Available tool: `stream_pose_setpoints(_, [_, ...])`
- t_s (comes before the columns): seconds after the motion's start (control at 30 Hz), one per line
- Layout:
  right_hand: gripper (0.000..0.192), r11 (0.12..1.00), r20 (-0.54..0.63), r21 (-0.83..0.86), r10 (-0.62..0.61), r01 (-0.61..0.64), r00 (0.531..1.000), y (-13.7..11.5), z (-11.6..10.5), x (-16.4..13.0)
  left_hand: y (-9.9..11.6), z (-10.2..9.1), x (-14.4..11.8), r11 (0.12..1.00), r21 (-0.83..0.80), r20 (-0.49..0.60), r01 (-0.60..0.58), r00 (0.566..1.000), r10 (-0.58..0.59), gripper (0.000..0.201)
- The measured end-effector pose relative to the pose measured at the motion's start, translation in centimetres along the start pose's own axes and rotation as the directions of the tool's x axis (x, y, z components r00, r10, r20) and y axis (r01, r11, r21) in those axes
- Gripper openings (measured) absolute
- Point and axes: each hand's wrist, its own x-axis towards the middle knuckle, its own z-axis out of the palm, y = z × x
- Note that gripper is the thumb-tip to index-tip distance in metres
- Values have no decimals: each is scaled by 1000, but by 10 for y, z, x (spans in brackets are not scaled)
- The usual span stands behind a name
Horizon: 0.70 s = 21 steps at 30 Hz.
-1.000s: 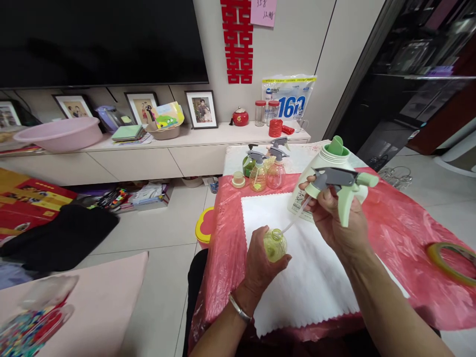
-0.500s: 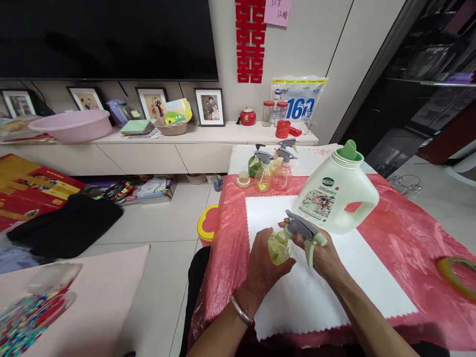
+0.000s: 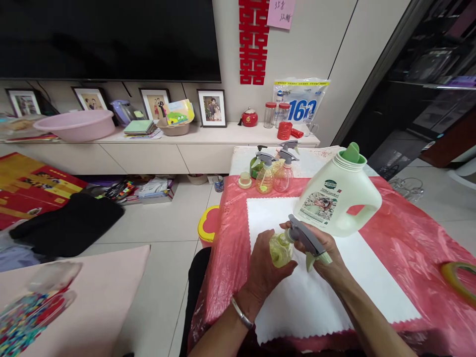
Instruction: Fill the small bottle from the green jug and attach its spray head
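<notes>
Left hand (image 3: 266, 265) grips the small green bottle (image 3: 279, 250); right hand (image 3: 325, 255) holds the grey spray head (image 3: 305, 239) on its neck.

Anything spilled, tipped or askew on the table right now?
No spill shows. The big jug sits uncapped behind the hands. The trigger head sits tilted on the small bottle, with the left hand on the bottle and the right hand on the head.

White cloth (image 3: 327, 292) lies bare right of the hands; the detergent jug (image 3: 336, 201) blocks just behind them.
</notes>
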Motion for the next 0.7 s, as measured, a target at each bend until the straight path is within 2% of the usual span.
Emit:
stream_pose_setpoints(0.13, [36,1000,11,-12,-8,8,1000,5,-1,-1,1,-1,1,1000,-5,4,11,1000,-11,85])
stream_pose_setpoints(0.3, [29,1000,26,-25,-7,7,1000,-1,0,0,5,-5,3,1000,-5,46,23,999,-23,82])
stream_pose_setpoints(0.47, [26,998,43,-54,-19,21,999,-2,3,2,9,-7,5,998,-24,45,63,997,-62,81])
stream_pose_setpoints(0.7, [31,993,70,-90,-71,77,995,7,3,5,22,-12,14,999,-14,77,44,996,-42,54])
